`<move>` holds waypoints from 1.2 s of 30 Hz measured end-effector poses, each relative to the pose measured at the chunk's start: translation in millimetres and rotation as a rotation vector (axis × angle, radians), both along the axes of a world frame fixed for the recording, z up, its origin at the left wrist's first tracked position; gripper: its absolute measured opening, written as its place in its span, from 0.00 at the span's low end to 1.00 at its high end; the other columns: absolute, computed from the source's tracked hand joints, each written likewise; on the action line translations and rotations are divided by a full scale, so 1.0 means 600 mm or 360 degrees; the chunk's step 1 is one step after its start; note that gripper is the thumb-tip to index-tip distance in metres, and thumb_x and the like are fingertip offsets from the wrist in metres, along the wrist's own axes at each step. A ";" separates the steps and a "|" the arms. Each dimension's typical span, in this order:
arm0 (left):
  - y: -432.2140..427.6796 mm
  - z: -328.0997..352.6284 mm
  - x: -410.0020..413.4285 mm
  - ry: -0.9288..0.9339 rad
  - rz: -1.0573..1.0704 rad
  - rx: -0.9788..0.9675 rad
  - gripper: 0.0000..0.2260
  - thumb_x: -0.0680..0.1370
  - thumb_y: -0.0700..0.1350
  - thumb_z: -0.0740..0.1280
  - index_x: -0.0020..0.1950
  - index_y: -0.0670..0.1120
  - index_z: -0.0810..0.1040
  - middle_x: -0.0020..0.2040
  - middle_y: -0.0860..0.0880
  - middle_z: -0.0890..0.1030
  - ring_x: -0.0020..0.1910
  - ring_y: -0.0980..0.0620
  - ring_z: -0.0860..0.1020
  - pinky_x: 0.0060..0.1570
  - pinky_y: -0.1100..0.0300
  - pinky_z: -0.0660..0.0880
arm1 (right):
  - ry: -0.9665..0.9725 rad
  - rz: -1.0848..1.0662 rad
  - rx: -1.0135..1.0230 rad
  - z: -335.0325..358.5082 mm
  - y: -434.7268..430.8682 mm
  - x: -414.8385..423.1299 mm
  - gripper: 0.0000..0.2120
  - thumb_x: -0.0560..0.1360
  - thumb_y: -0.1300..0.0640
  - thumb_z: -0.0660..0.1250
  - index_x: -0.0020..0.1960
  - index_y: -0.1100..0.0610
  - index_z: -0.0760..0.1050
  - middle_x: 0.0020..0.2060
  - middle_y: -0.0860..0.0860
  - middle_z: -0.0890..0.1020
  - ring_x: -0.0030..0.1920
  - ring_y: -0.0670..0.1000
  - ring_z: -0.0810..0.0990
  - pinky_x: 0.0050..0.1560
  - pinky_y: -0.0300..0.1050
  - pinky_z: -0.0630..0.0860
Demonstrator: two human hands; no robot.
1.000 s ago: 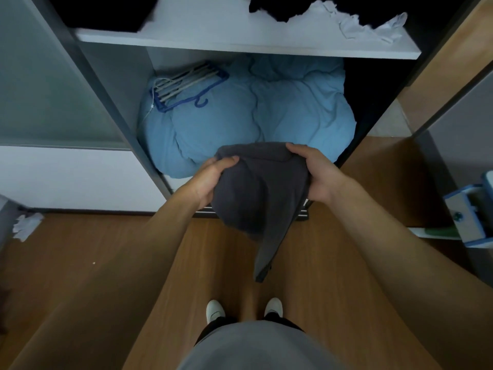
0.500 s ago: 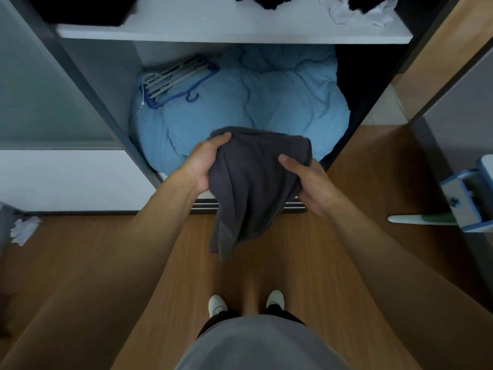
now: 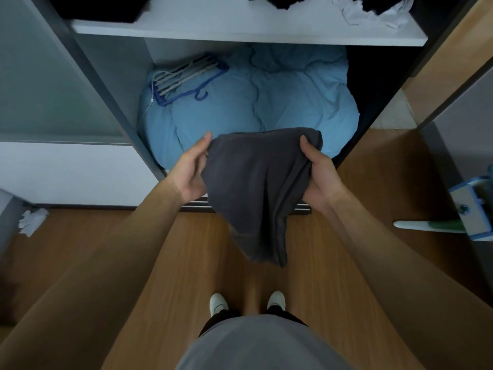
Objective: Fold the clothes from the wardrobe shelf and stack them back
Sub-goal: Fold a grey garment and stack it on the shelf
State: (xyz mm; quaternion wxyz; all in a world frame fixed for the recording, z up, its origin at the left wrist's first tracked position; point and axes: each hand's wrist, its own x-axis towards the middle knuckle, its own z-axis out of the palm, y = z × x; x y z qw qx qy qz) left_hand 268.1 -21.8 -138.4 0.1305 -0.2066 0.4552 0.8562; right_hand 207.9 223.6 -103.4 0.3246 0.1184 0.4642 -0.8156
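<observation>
Out in front of the open wardrobe, clear of the floor, hangs the grey garment, and it's in mid-fold right now. The left hand has the top left corner, thumb up along the edge and fingers hidden behind the cloth. The right hand clamps the top right corner, thumb over the top. Both hands are closed on fabric, nothing slack.

What's new: half a second back the right hand was down on the front of the cloth, and now it has gone up to the corner. The top edge is stretched level between the two grips, where a moment ago it was bunched. The loose end that dangled long and thin a second ago now hangs shorter and broader beneath the hands. I'd read that as one fold made and the piece being squared up for the next one.

Behind it, low in the wardrobe, a blue duvet fills the bottom space with hangers lying on it. Above that runs the shelf, where a white cloth and some dark clothes lie rumpled. So there's plenty left to do, by my reckoning, and this garment has yet to go up there.
</observation>
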 end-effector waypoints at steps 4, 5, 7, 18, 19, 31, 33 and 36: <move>0.037 -0.012 0.014 -0.0007 -0.0101 -0.0121 0.25 0.70 0.54 0.76 0.65 0.52 0.75 0.57 0.51 0.85 0.56 0.51 0.83 0.48 0.56 0.82 | 0.0039 -0.0059 -0.0163 0.002 0.004 -0.006 0.25 0.79 0.43 0.64 0.67 0.60 0.75 0.62 0.58 0.82 0.61 0.58 0.82 0.64 0.56 0.75; 0.046 -0.010 0.010 0.0024 -0.0110 -0.0174 0.26 0.70 0.51 0.77 0.65 0.51 0.74 0.56 0.51 0.85 0.56 0.51 0.83 0.46 0.58 0.82 | 0.0065 -0.0060 -0.0193 0.004 0.008 -0.009 0.26 0.79 0.42 0.64 0.68 0.60 0.75 0.63 0.59 0.81 0.63 0.59 0.81 0.66 0.57 0.74; 0.062 -0.003 -0.003 0.0077 -0.0062 -0.0271 0.21 0.72 0.47 0.76 0.63 0.50 0.76 0.55 0.50 0.86 0.55 0.50 0.84 0.45 0.59 0.81 | 0.0071 -0.0069 -0.0248 0.005 0.017 -0.016 0.27 0.79 0.43 0.64 0.70 0.60 0.74 0.64 0.59 0.80 0.64 0.60 0.79 0.66 0.57 0.74; 0.098 0.043 -0.038 -0.0098 0.0198 -0.0034 0.18 0.77 0.48 0.71 0.63 0.39 0.79 0.53 0.40 0.86 0.48 0.46 0.86 0.40 0.56 0.82 | 0.0221 0.0108 0.0232 -0.042 0.031 0.021 0.15 0.76 0.53 0.72 0.61 0.53 0.77 0.55 0.50 0.86 0.56 0.52 0.84 0.56 0.52 0.81; 0.093 0.046 -0.037 -0.0123 0.0195 -0.0075 0.17 0.78 0.49 0.71 0.61 0.39 0.80 0.51 0.41 0.86 0.47 0.46 0.86 0.38 0.57 0.82 | 0.0257 0.0067 0.0258 -0.042 0.027 0.022 0.16 0.76 0.56 0.72 0.62 0.55 0.77 0.57 0.51 0.85 0.58 0.53 0.83 0.60 0.53 0.79; 0.023 0.008 0.003 -0.0147 0.0191 -0.0051 0.13 0.80 0.52 0.65 0.52 0.46 0.86 0.49 0.46 0.86 0.46 0.50 0.84 0.50 0.56 0.77 | 0.0008 -0.0038 0.0064 -0.014 -0.002 0.023 0.13 0.79 0.58 0.67 0.63 0.60 0.78 0.54 0.55 0.86 0.54 0.54 0.85 0.51 0.49 0.83; 0.022 0.002 0.008 -0.0256 0.0152 -0.0211 0.11 0.79 0.51 0.67 0.55 0.48 0.84 0.49 0.48 0.87 0.46 0.51 0.84 0.49 0.56 0.78 | -0.0021 -0.0015 0.0068 -0.014 0.001 0.023 0.15 0.79 0.57 0.67 0.63 0.61 0.78 0.55 0.56 0.85 0.55 0.54 0.85 0.53 0.50 0.82; 0.024 -0.003 0.011 -0.0325 0.0123 -0.0319 0.09 0.79 0.50 0.68 0.55 0.48 0.82 0.50 0.49 0.87 0.49 0.51 0.84 0.50 0.56 0.79 | -0.0011 0.0007 0.0092 -0.017 0.006 0.023 0.16 0.79 0.57 0.67 0.64 0.61 0.77 0.56 0.56 0.85 0.56 0.55 0.85 0.56 0.51 0.80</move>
